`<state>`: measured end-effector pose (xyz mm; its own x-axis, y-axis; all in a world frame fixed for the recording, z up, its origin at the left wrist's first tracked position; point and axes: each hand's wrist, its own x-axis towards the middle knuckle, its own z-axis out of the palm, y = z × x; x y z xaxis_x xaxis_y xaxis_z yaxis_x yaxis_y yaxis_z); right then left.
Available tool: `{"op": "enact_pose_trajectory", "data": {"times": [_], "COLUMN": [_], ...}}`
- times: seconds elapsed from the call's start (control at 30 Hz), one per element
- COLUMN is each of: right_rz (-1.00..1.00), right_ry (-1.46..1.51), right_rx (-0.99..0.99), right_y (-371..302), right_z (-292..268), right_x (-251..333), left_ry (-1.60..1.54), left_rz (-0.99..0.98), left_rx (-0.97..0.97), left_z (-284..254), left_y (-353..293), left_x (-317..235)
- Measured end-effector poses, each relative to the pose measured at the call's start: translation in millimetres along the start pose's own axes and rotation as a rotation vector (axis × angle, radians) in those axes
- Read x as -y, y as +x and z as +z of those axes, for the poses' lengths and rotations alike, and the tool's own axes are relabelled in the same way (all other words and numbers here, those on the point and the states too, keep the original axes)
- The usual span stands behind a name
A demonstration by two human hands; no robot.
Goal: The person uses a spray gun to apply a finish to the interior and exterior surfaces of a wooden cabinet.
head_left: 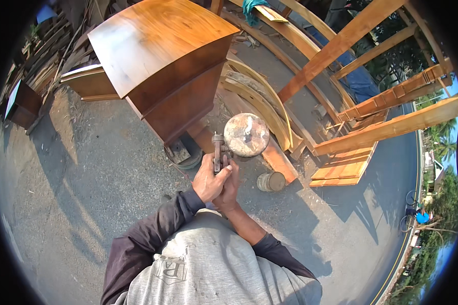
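Note:
In front of my belly I hold a spray gun [218, 152], its metal body worn and its nozzle end pointing away from me. Its round cup [246, 134], crusted with pale and brown paint, sits on the right side of the gun. My left hand [207, 179] is closed on the gun's body from the left. Against it, my right hand [230, 187] is closed around the handle, partly hidden by the left. Beyond the gun stands a tall wooden cabinet [183, 96] with a glossy orange-brown top and darker reddish sides, not touched by either hand.
A tin can [271, 182] stands on the pavement right of my hands. A round tub [187, 156] sits by the cabinet's base. Curved boards [264, 96] and a timber frame [336, 56] fill the right. Scrap wood [40, 56] is piled far left; a road runs along the right.

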<state>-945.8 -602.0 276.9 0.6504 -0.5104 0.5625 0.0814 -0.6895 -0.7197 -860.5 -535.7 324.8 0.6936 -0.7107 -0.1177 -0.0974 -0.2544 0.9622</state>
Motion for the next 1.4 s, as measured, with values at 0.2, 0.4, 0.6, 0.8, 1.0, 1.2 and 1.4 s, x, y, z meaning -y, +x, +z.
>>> {"op": "enact_pose_trajectory", "data": {"times": [0.2, 0.4, 0.6, 0.8, 1.0, 1.2, 1.4], "right_rz": [0.233, -0.006, -0.035, -0.062, -0.009, -0.21, 0.006], "right_ry": [0.237, 0.362, 0.442, 0.537, 0.517, 0.441, 0.443], "right_rx": [0.164, 0.542, 0.777, 0.775, 0.788, 0.556, 0.684], "right_y": [-11, 62, 66, 57, 46, 37, 37], "right_z": [-85, -103, -104, -102, -102, -106, -125], "right_x": [-32, -66, -65, -66, -70, -71, -62], "left_ry": [-0.417, -0.187, -0.039, -0.125, 0.32, 0.497, 0.06], "left_rz": [-0.261, -0.205, -0.053, -0.033, 0.312, 0.315, 0.053], "left_rx": [0.245, 0.372, 0.489, 0.53, 0.557, 0.706, 0.664], "left_z": [-27, -16, -21, -21, -18, -17, 2], "left_y": [-35, -59, -69, -64, -56, -55, -61], "left_x": [-12, -11, 24, 38, 39, 21, 1]}}
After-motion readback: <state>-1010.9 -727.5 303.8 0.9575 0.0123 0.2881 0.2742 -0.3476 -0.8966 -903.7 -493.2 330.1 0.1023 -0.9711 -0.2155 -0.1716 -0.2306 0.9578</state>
